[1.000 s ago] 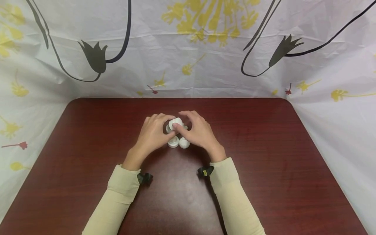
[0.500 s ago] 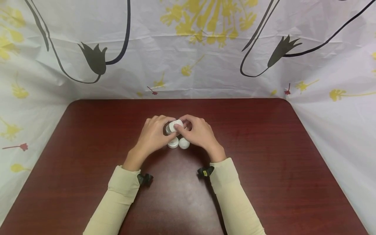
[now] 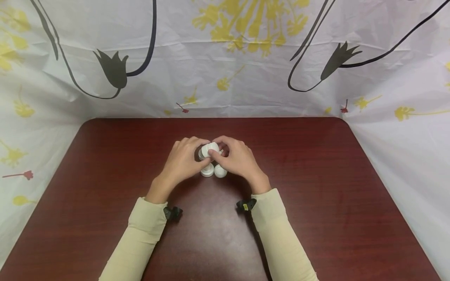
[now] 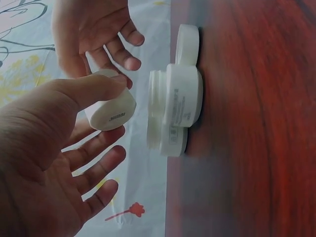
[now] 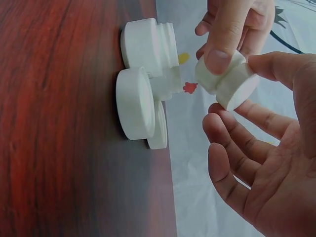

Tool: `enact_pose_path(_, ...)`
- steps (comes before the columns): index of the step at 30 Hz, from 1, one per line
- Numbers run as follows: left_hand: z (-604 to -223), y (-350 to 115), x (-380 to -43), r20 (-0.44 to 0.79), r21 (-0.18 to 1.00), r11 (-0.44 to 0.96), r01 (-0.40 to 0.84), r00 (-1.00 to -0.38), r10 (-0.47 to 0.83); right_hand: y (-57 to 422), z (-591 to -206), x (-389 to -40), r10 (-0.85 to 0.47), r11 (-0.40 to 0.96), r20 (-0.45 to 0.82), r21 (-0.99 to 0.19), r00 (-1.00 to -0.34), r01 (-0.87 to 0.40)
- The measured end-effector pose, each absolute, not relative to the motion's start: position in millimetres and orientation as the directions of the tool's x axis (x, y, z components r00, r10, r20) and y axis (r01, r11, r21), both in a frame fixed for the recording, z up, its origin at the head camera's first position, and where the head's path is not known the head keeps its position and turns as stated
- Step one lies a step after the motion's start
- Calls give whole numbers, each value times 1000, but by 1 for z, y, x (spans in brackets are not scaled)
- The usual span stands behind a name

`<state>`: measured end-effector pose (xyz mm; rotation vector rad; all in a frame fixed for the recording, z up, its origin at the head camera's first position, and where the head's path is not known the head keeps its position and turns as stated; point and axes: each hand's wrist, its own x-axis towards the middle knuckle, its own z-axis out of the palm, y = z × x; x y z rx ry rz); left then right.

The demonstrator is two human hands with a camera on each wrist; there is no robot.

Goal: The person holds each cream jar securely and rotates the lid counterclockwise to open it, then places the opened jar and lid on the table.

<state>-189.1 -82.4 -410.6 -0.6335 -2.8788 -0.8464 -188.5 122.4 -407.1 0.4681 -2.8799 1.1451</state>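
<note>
Both hands meet over the far middle of the table, raised above a small group of white jars and lids. My left hand (image 3: 184, 158) pinches a small white cosmetic jar (image 5: 207, 78) between thumb and fingers; small print shows on its base in the left wrist view. My right hand (image 3: 240, 158) pinches the jar's white lid (image 5: 239, 89) by its edge, thumb on the near side. The lid sits against the jar's mouth, tilted sideways. The other fingers of the right hand are spread below the lid.
An uncapped jar (image 3: 207, 170) with a threaded neck and a lid (image 3: 220, 171) stand just below the hands. Behind them are another uncapped jar (image 4: 173, 143) and a second lid (image 5: 159, 128). A patterned white sheet (image 3: 228, 89) hangs along the dark red table's (image 3: 316, 175) far edge.
My right fingers, lifted off and spread a second ago, have come in to the lid. The jar and lid have turned slightly. The pieces on the table stay put.
</note>
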Motion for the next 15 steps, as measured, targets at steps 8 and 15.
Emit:
enact_pose_path(8,-406,-87,-188,190,502,771,393,-919,345,123,-401,-186,-257,698,111,-666,-960,-264)
enact_pose_path(15,-407,-90,-186,196,500,785,366,-931,309,124,-399,-183,-237,711,91,-662,-967,-237)
